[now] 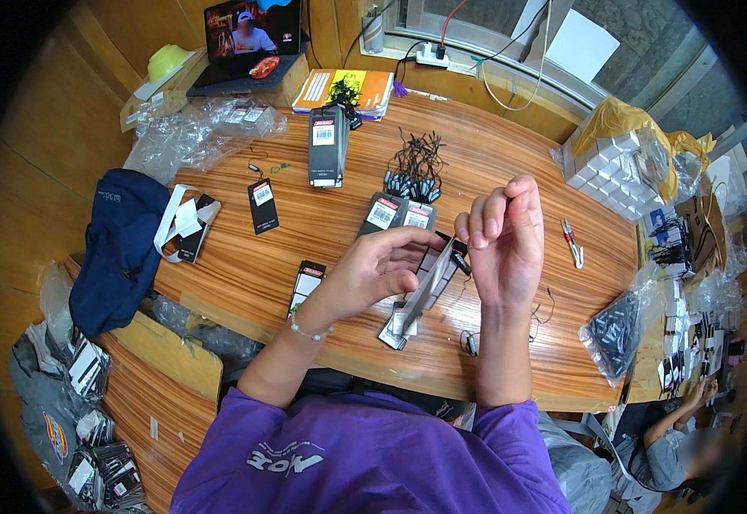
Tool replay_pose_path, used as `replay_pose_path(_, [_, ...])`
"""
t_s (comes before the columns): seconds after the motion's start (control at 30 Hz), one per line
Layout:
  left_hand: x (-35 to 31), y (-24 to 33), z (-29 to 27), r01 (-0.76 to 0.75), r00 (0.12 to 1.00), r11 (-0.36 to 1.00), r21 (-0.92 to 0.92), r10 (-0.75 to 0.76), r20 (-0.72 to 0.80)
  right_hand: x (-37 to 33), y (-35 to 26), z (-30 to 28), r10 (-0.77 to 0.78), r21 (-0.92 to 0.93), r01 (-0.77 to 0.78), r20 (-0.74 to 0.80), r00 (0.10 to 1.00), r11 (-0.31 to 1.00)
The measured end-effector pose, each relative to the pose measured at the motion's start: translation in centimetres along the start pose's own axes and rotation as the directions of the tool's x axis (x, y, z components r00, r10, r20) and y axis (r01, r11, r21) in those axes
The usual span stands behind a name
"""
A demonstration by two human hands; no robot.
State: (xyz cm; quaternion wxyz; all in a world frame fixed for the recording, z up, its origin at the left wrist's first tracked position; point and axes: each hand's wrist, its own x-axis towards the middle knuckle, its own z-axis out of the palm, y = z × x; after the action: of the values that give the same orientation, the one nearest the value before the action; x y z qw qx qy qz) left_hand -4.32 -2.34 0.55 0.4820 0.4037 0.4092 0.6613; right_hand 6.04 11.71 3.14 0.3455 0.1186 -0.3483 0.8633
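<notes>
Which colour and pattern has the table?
The table is brown with darker streaks; the head view shows it best.

The fingertips of my left hand [365,272] disappear behind the grey tag [426,296] I hold, and whatever lies between the fingertips of my right hand [504,236] is too small to make out. My left hand also covers the lower part of the stacked tags [383,211] and overlaps the black-and-white tag [307,281] beside it. My purple shirt [373,454] hides part of the surface's [596,283] near edge and is cut off below. The laptop screen [258,30] runs out at the top; the co-worker's [660,458] face is blurred.
</notes>
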Motion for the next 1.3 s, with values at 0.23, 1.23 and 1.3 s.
replay_pose_path(0.23, [-0.1, -0.7, -1.3, 0.076, 0.991, 0.996, -0.038, -0.071, 0.109, -0.1, 0.1, 0.5, 0.010, -0.081, -0.007, 0.045, 0.999, 0.997])
replay_pose_path(1.23, [0.1, 1.4, 0.5, -0.232, 0.765, 0.418, 0.878, 0.636, -0.101, -0.9, -1.3, 2.2, 0.140, -0.697, -0.147, -0.068, 0.988, 0.702])
replay_pose_path(1.3, [-0.1, 1.7, 0.4, -0.240, 0.758, 0.441, 0.865, 0.642, -0.117, -0.9, -1.2, 2.6, 0.224, -0.752, -0.214, -0.091, 0.970, 0.623])
